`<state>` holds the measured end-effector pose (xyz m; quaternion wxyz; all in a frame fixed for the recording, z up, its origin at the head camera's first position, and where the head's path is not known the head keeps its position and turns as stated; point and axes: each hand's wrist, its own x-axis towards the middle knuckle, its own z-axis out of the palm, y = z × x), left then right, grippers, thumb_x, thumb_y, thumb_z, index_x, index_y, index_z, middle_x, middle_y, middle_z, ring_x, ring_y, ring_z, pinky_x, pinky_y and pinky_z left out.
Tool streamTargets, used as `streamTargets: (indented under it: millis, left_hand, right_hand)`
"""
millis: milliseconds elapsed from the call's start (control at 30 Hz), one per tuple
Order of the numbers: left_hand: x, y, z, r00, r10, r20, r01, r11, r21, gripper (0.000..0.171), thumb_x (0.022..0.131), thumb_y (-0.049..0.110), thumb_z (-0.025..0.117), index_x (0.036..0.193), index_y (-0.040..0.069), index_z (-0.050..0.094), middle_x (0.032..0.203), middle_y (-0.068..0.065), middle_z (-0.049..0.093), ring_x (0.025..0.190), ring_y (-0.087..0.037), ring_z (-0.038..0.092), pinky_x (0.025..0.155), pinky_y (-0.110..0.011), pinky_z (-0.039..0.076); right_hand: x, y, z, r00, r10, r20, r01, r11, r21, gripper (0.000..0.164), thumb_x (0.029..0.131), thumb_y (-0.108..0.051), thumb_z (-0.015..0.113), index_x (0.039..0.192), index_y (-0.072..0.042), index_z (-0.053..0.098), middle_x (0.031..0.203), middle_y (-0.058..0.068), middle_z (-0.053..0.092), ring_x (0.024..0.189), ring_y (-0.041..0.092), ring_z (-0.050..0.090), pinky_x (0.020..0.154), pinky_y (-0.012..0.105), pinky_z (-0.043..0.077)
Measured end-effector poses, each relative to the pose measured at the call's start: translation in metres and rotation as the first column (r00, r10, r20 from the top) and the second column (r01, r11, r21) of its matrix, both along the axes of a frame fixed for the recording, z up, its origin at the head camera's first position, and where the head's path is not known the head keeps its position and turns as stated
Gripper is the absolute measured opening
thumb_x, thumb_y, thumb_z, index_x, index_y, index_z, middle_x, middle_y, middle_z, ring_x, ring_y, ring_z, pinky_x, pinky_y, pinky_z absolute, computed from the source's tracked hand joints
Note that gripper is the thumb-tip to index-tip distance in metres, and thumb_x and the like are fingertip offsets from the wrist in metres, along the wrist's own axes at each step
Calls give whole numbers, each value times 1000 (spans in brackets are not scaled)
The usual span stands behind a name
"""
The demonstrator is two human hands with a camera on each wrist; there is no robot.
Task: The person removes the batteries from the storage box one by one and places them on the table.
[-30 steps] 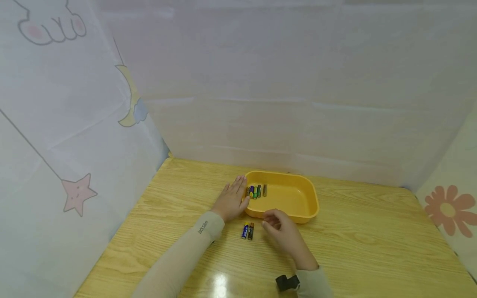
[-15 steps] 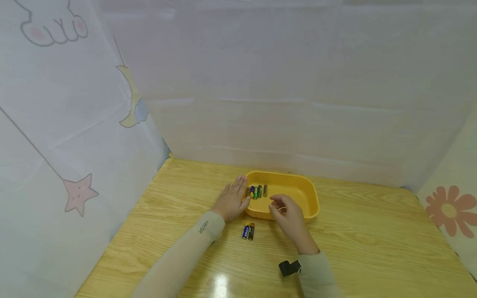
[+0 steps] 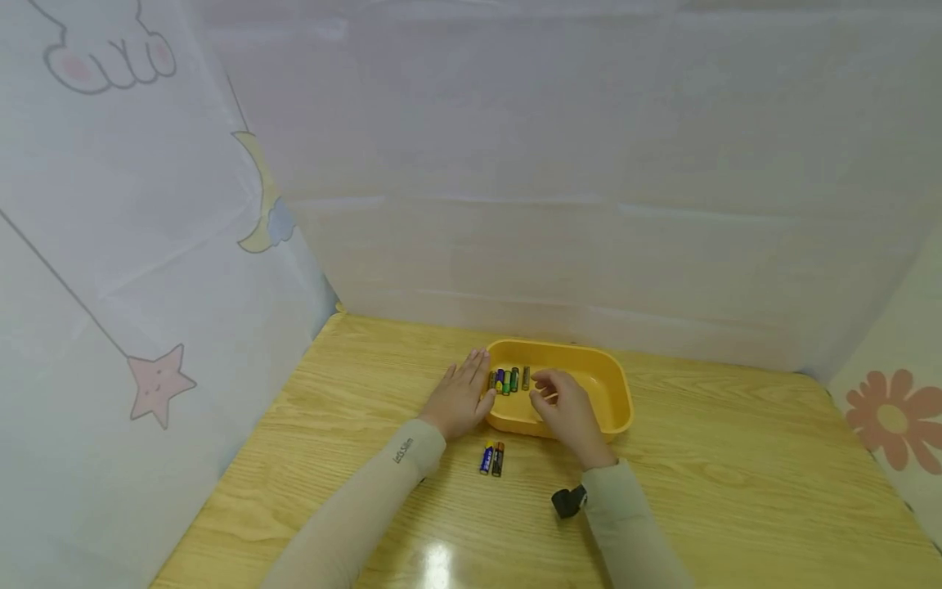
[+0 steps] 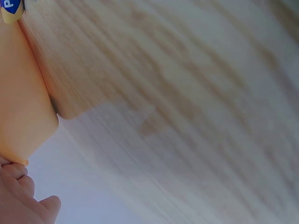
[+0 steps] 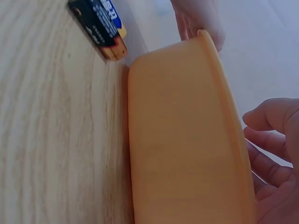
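My left hand [image 3: 458, 401] rests against the left rim of the yellow tray [image 3: 515, 422], fingers straight. Over the tray's front side reaches my right hand [image 3: 572, 409], fingers loosely bent with nothing between thumb and fingertips. Its fingertips are just right of a brownish battery [image 3: 526, 378] on the tray floor. Left of that one lies a row of several batteries [image 3: 506, 382], partly behind the left fingers. In the right wrist view the bent fingers of my right hand [image 5: 275, 144] are partly hidden behind the tray wall [image 5: 182, 135].
Two batteries lie side by side on the wooden table [image 3: 706, 466] in front of the tray: a blue one with a yellow end [image 3: 486, 458] and a black one with a copper end [image 3: 498, 460]. A pale cloth wall [image 3: 471, 204] stands behind.
My right hand has moved from the tray's front rim up and over the tray toward the brownish battery. The left hand stays in place, and the batteries lie as before.
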<state>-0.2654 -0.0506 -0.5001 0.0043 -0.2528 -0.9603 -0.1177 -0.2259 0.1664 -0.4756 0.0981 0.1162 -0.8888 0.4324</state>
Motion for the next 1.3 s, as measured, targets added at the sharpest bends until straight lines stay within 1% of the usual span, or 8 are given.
streamTargets:
  millis: [100,267,400,600,867,1000,1167,1300]
  left_hand:
    - [-1,-1,-1,1000,2,-11,-2,1000,-1,69,110,43,30,163,6,6,169,-8,6,156,-21,4,125,-50,14]
    - [-1,-1,-3,1000,-5,-20,5,1000,12,69,110,43,30,163,6,6,169,-8,6,156,-22,4,125,-50,14]
    - [0,-1,-4,1000,-7,-16,7,1000,17,68,110,43,30,163,6,6,169,-8,6,156,-22,4,125,-50,15]
    - [-1,0,-5,1000,-12,-14,12,1000,28,69,110,42,31,163,5,6,169,-9,6,156,-22,5,125,-51,15]
    - [-2,-1,-7,1000,-15,-26,16,999,28,68,110,42,30,163,5,7,169,-9,7,156,-22,5,125,-51,16]
    - [-2,-1,-7,999,-16,-28,17,999,32,68,110,42,31,163,5,6,169,-9,7,156,-22,5,125,-51,16]
    - [-2,-1,-7,999,-19,-37,21,999,34,68,110,41,30,162,4,7,169,-10,8,156,-23,6,124,-51,17]
    - [-3,-2,-7,999,-20,-38,21,999,26,68,110,42,29,162,4,7,169,-10,7,156,-23,6,124,-51,17]
  right_hand:
    - [-7,0,-1,1000,7,21,-7,1000,24,29,97,-7,66,124,2,65,115,18,65,94,27,62,83,46,57]
    - [-19,2,-1,998,18,68,-21,999,44,34,97,-10,65,128,4,63,114,19,64,98,29,61,85,48,56]
    - [-28,3,-2,995,20,98,-25,998,59,34,97,-10,65,127,5,63,116,19,64,100,31,61,88,50,55]
    - [-40,3,-8,989,13,146,-27,995,94,36,97,-9,65,128,6,61,122,22,62,104,35,61,91,52,54]
    - [-53,1,-13,983,20,180,-40,993,110,39,94,-6,66,129,8,60,123,25,62,106,39,62,89,53,55]
    - [-56,0,-15,979,29,200,-55,991,125,43,92,-3,64,132,10,57,131,29,58,114,43,59,96,57,51]
    - [-58,-1,-19,964,26,263,-77,980,185,54,92,-7,63,143,6,50,145,30,46,133,46,46,108,61,42]
    - [-61,0,-22,963,38,267,-99,970,221,59,91,-6,65,145,6,47,147,31,43,136,48,42,110,62,39]
